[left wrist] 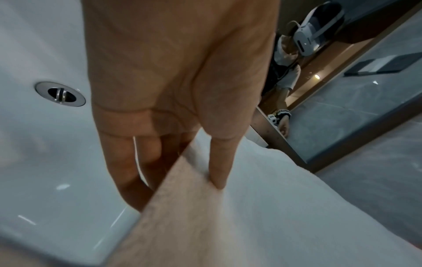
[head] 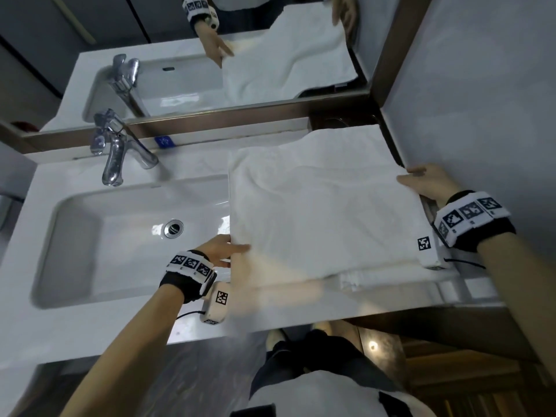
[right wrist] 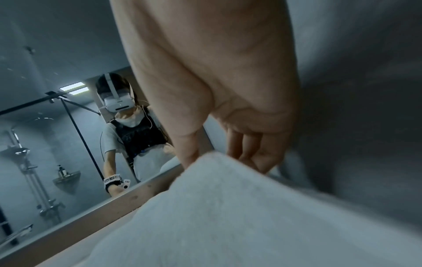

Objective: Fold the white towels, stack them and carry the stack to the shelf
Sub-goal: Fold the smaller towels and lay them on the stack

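Note:
A white towel (head: 325, 212) lies flat on the counter to the right of the sink; a second white layer (head: 376, 278) shows beneath it along the near edge. My left hand (head: 231, 251) pinches the towel's left edge, over the basin rim. In the left wrist view that hand (left wrist: 178, 189) has its thumb on top of the towel (left wrist: 274, 207) and its fingers under the edge. My right hand (head: 416, 182) holds the right edge against the wall. The right wrist view shows this hand (right wrist: 223, 159) with thumb above the towel (right wrist: 228, 216) and fingers curled behind.
A white sink basin (head: 90, 236) with a drain (head: 174, 228) and a chrome faucet (head: 120, 152) fills the left. A mirror (head: 210, 70) runs along the back. A grey wall (head: 481, 100) closes off the right side. The counter's front edge (head: 301, 320) is close to my body.

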The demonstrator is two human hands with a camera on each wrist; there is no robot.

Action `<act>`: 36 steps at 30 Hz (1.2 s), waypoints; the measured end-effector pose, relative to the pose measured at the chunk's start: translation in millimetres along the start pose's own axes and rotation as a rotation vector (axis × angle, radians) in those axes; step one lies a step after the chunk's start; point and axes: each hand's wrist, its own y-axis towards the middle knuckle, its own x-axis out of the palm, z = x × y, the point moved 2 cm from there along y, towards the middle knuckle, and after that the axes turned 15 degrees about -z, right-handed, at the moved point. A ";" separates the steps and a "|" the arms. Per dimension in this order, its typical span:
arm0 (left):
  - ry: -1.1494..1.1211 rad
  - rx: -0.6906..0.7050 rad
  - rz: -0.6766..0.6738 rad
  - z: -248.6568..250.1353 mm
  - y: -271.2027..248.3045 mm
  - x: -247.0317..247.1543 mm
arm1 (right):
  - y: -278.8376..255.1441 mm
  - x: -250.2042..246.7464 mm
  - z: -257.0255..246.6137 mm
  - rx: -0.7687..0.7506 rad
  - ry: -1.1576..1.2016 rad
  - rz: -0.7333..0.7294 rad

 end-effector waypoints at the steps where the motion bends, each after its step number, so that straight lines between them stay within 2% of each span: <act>1: 0.008 -0.005 -0.016 -4.1 -1.6 1.9 | -7.1 0.9 6.4 0.020 0.001 -0.027; 4: -0.023 0.019 -0.014 -15.1 -4.4 0.5 | -28.7 4.3 24.9 0.048 -0.026 -0.071; 10: -0.126 0.122 0.125 -29.0 -9.4 -4.8 | -61.1 13.7 51.0 0.014 -0.064 -0.105; 13: -0.121 0.095 0.067 -35.5 -11.8 2.2 | -71.9 13.7 66.3 0.052 -0.123 -0.071; 16: -0.125 0.121 0.056 -39.3 -17.0 6.8 | -86.4 12.7 75.8 -0.017 -0.112 0.020; 17: -0.127 0.168 0.070 -39.4 -21.1 5.1 | -92.4 11.6 75.2 -0.079 -0.068 0.038; 19: -0.120 0.323 0.071 -37.5 -31.2 -0.7 | -106.4 8.8 66.5 -0.195 -0.005 -0.020; 22: -0.066 0.509 0.070 -28.5 -52.5 -12.0 | -120.3 4.1 51.9 -0.269 -0.142 -0.142; 25: -0.138 0.599 0.017 -19.5 -64.6 -19.8 | -129.9 1.7 38.7 -0.291 -0.132 -0.239; 27: -0.064 0.642 0.022 -14.6 -71.2 -22.5 | -131.8 -1.2 31.4 -0.320 -0.180 -0.245; 31: 0.035 0.673 0.187 -6.3 -68.4 -27.4 | -123.2 -7.3 16.4 -0.421 -0.173 -0.028; 33: -0.021 0.672 0.331 -1.1 -62.0 -30.6 | -114.1 -9.6 4.7 -0.445 -0.185 0.077; 36: -0.114 0.652 0.491 8.7 -50.4 -39.1 | -97.9 -8.2 -19.8 -0.515 -0.190 0.130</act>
